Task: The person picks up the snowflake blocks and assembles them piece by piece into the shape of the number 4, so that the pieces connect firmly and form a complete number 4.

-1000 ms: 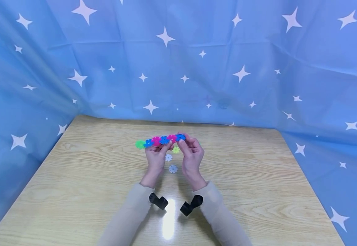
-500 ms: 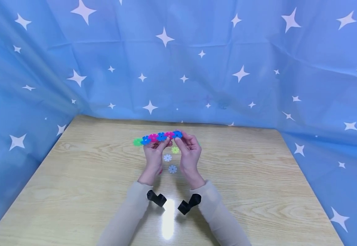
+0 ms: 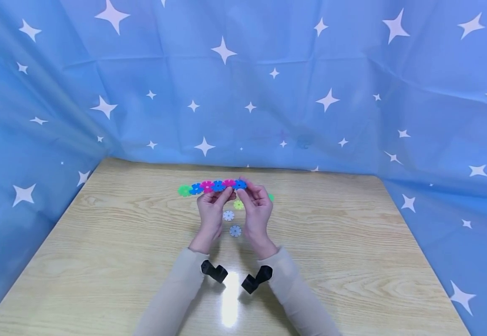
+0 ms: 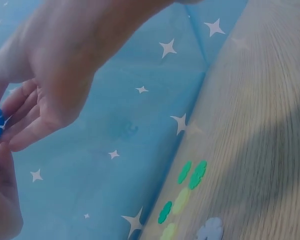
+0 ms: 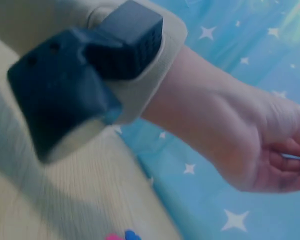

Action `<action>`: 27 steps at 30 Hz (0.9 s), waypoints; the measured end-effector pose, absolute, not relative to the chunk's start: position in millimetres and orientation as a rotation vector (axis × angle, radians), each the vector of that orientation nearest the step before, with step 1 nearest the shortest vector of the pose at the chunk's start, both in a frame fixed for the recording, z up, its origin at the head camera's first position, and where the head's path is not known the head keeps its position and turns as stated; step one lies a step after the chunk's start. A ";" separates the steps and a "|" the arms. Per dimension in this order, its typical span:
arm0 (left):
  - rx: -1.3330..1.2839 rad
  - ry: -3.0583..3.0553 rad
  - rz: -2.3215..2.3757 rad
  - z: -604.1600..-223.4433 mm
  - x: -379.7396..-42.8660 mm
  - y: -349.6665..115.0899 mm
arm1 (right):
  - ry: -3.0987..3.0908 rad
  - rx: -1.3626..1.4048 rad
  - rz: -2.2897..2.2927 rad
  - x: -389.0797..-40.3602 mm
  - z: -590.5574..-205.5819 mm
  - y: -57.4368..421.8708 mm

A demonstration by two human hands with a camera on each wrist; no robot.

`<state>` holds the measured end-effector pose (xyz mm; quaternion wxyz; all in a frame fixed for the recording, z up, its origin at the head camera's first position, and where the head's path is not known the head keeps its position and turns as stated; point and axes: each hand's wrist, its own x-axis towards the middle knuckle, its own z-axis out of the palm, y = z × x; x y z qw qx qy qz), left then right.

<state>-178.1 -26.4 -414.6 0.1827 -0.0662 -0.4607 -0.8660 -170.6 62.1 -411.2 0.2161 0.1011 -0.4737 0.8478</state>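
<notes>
As the left hand (image 3: 211,212) does, the right hand (image 3: 258,211) holds linked discs (image 3: 215,185)

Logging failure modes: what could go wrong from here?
The green end disc juts past the left hand with no hand on it, so it might work loose. The right hand pinches the blue end disc; uneven force could bend the chain. Lowering either hand might knock the pale discs on the table.
</notes>
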 end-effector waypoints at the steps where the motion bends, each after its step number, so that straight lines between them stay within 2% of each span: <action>1: -0.188 -1.310 -2.432 -414.9 -178.3 -27.0 | -1.341 0.285 2.343 -170.3 -412.2 63.9; 9: -0.204 -1.335 -2.377 -416.4 -180.7 -35.6 | -1.604 0.334 2.277 -172.4 -431.9 89.2; 17: -0.184 -1.340 -2.371 -417.0 -183.1 -43.9 | -2.348 0.226 1.994 -171.6 -453.2 114.3; 27: -0.182 -1.361 -2.364 -419.2 -184.2 -48.1 | -2.780 0.493 1.603 -168.4 -473.4 115.0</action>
